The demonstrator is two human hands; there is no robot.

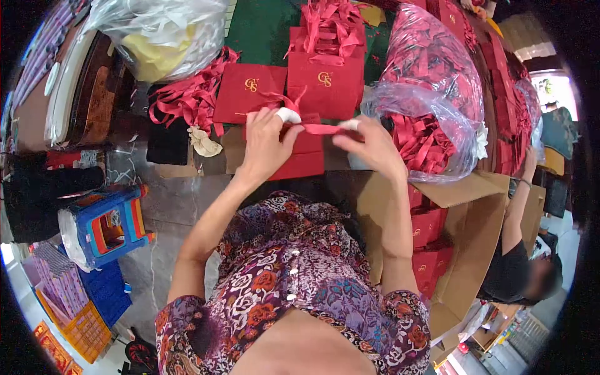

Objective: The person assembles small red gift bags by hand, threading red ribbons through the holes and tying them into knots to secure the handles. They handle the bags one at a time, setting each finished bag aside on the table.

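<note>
A short length of red ribbon (321, 129) runs nearly level between my two hands. My left hand (267, 139) pinches its left end, and a loose tail sticks up above the fingers. On the other end, my right hand (374, 149) is closed with thumb and forefinger. White wraps cover a finger on each hand. Just below the ribbon, a red bag (300, 164) lies at the table's near edge, partly hidden by my left hand. Beyond it are two more red bags, one at left (250, 94) and one at right (328, 94), with gold lettering.
Loose red ribbons (194, 100) lie at left beside a clear plastic bag (165, 37). A plastic sack of ribbons (431, 81) stands at right. Below it, an open cardboard box (469, 237) holds red bags. Another person (522, 250) works at far right. A blue stool (109, 225) stands left.
</note>
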